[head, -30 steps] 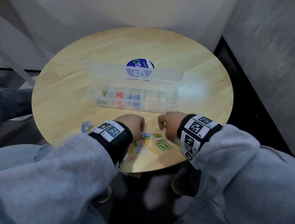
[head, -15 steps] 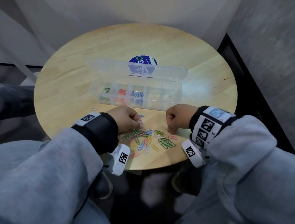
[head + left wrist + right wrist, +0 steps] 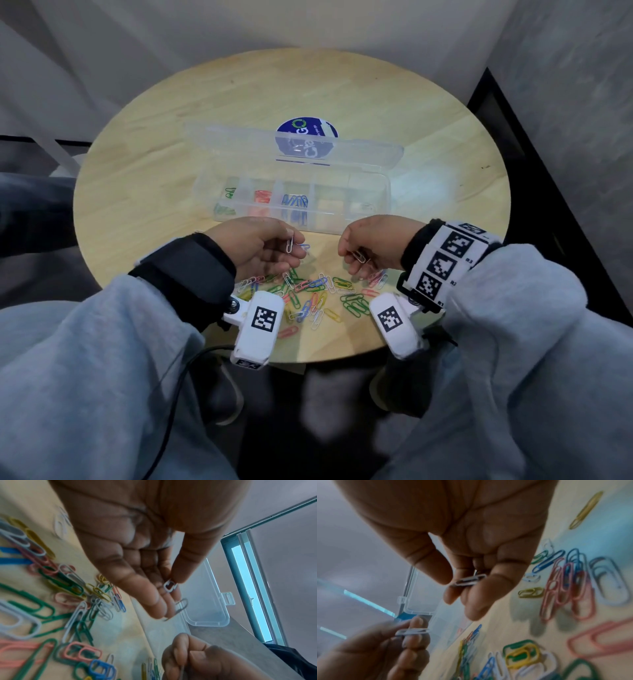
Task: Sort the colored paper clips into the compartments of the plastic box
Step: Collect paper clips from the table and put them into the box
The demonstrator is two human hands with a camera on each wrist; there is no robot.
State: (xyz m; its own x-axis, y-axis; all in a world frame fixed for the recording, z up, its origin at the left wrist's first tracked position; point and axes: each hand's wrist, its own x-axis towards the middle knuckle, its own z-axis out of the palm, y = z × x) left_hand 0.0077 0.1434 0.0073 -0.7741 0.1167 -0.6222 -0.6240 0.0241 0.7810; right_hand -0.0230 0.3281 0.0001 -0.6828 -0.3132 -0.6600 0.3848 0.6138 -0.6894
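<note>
Pinching white clips [image 3: 289, 245] [image 3: 359, 256], both hands' fingers [image 3: 297, 251] above pile [image 3: 315, 298], near box [image 3: 342, 219].

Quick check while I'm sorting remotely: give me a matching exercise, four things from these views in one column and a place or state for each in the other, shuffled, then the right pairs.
Things:
1. left hand
2. green clips in the box
3. blue clips in the box
4. lid

Place or state:
A. third compartment from the left end
B. open, standing behind the compartments
C. pinches a white clip above the pile
D. leftmost compartment

Pairs: 1-C, 2-D, 3-A, 4-B
</note>
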